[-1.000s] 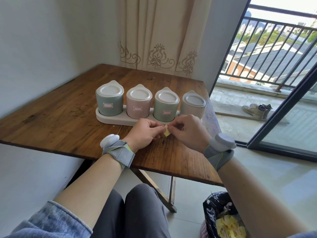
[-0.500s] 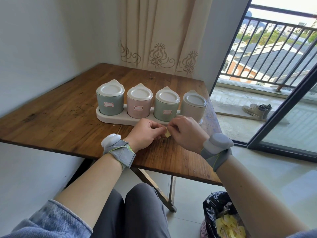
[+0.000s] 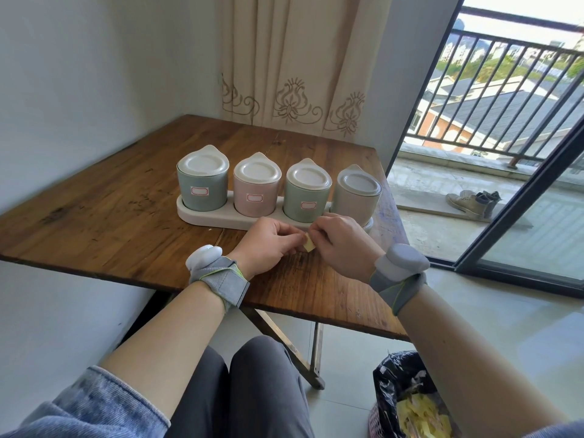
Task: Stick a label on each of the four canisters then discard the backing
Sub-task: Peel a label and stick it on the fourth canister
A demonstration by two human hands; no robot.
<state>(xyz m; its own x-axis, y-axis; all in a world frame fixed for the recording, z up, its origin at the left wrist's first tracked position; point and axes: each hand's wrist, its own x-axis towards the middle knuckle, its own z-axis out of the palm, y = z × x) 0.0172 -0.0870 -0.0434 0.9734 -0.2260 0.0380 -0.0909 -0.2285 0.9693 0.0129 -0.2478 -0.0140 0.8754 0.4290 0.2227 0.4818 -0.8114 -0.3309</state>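
both hands (image 3: pixel 271 245) (image 3: pixel 343 245) pinch a yellow backing (image 3: pixel 309 246); three canisters (image 3: pixel 202 184) wear blank red-edged labels (image 3: pixel 199 191).

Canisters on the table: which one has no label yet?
The rightmost canister, the beige one, nearest the right hand. The other three each show a red-edged label on the front.

Scene was brightly lit by daylight entering through the open balcony door (image 3: pixel 493 172) on the right. The sky (image 3: pixel 537 7) was overexposed to white. A soft sheen lay across the desk (image 3: pixel 94 203), with faint shadows beneath the hands. Focus was sharp throughout; no motion blur. Wide-angle distortion bowed the door frame and stretched the forearms at the lower edge.
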